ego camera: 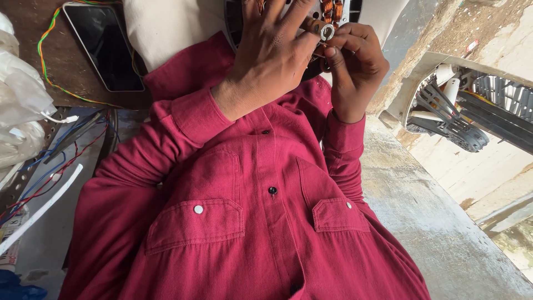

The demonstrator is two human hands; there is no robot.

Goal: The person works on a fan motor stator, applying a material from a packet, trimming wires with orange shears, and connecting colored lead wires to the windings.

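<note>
We saw a small metal ring terminal [326,31] on a tan sleeved lead, its long axis running level, just below the copper-wound motor stator [332,10]. The right hand [355,69] pinched it between thumb and forefinger, wrist bent upward. The left hand [272,55] lay across the stator, fingers spread. Left of the stator, a dark phone [102,47] rested on the worktop [33,66].

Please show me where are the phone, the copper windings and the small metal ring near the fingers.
phone [105,47]: head view, middle of its dark screen.
copper windings [331,10]: head view, on the orange coils at the top edge.
small metal ring [327,32]: head view, on its rim.
</note>
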